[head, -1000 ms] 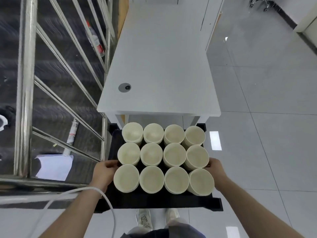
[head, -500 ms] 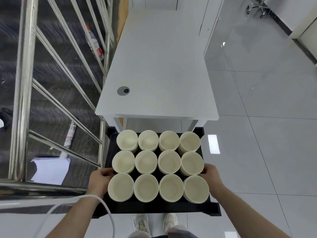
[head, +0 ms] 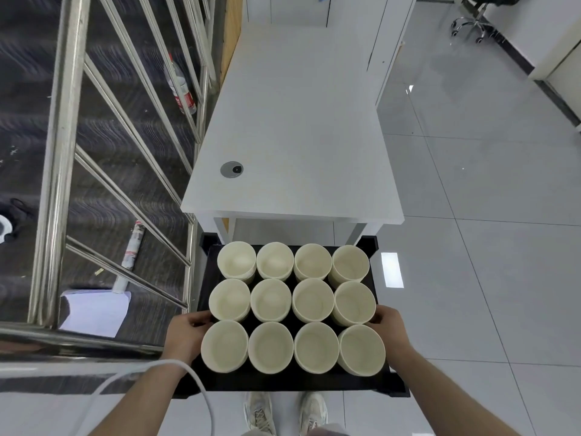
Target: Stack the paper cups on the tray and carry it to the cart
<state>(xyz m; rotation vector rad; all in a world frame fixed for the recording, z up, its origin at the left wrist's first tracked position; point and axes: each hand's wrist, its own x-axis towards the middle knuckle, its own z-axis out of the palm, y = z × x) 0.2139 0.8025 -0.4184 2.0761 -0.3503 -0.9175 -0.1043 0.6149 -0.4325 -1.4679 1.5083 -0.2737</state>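
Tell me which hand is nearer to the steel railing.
Left. The left hand grips the tray's left edge, beside the steel railing; the right hand grips the opposite edge, farther away.

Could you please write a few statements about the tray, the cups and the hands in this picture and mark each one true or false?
1. The black tray carries twelve cup stacks in three rows of four. True.
2. The left hand hangs free. False: it holds the tray's left edge.
3. The right hand holds the tray's right edge. True.
4. The tray rests on the white table. False: it is held in front of it.
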